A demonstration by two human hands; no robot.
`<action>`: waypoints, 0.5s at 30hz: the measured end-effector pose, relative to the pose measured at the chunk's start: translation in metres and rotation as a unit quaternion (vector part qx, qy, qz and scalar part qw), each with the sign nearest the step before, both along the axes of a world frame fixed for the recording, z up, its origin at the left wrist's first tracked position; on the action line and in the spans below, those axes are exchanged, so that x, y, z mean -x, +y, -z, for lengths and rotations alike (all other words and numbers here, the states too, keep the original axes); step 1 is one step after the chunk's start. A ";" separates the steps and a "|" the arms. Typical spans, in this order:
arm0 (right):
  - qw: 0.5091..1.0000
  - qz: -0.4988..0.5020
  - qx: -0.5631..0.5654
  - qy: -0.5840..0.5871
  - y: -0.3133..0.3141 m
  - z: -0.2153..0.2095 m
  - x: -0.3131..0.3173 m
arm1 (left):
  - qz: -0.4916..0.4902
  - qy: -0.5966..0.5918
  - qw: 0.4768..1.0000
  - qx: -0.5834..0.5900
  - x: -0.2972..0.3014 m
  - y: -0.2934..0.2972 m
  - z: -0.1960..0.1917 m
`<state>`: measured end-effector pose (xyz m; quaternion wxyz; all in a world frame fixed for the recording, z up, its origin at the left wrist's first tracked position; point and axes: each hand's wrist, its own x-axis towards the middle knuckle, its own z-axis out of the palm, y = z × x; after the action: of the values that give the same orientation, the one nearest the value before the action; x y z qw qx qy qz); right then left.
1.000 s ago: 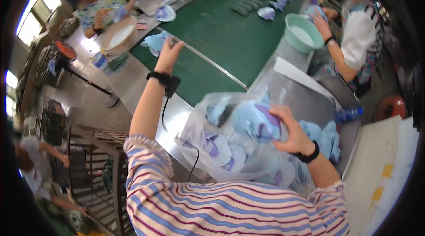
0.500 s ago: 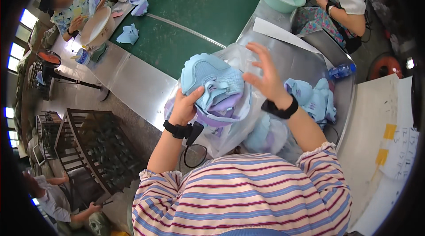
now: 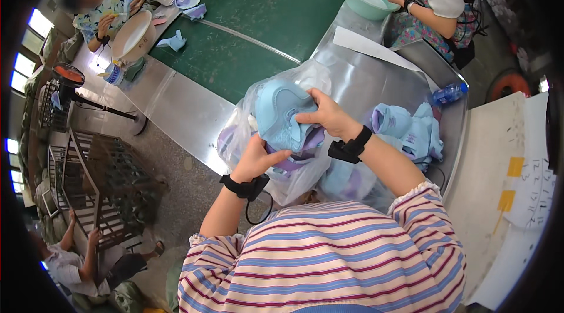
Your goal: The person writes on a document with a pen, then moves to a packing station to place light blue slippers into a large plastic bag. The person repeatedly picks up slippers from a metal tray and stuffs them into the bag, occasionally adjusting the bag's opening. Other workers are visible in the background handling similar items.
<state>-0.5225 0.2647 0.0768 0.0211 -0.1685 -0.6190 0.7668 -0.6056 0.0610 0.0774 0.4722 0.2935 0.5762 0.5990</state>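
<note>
A light blue shoe upper (image 3: 281,107) with purple lining is held up in front of me between both hands. My left hand (image 3: 257,161) grips its lower left edge, thumb in front and fingers mostly hidden. On the upper's right side, my right hand (image 3: 333,118) pinches it between thumb and fingers. Beneath lies a crumpled clear plastic bag (image 3: 317,75), with purple and white pieces showing around it. More light blue uppers (image 3: 405,128) are piled to the right of my right wrist. Others show dimly through plastic (image 3: 352,179) near my body.
A green conveyor belt (image 3: 252,13) runs beyond the metal table (image 3: 176,101). Co-workers sit at a mint basin (image 3: 370,0) far right and a beige basin (image 3: 132,37) far left. A blue bottle (image 3: 451,93), a fan (image 3: 69,75) and a rack cart (image 3: 97,195) stand around.
My right hand has come down from the air, open before, and now grips the upper. The upper has turned in my hands, its purple opening now mostly out of sight.
</note>
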 end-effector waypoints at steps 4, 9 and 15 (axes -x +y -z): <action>0.982 0.106 0.140 0.068 -0.002 0.008 -0.003 | -0.038 -0.300 0.933 -0.194 0.007 -0.003 0.008; 0.869 0.081 0.456 0.175 -0.010 0.031 -0.015 | -0.019 0.017 0.994 -0.105 -0.019 0.017 0.011; 0.957 -0.006 0.208 0.203 0.004 0.027 -0.016 | -0.028 -0.438 0.890 -0.124 -0.031 0.026 0.034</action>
<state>-0.5061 0.2683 0.0502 0.1062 -0.0062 -0.4292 0.8969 -0.5748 0.0869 0.0439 0.6194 0.0411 0.2398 0.7464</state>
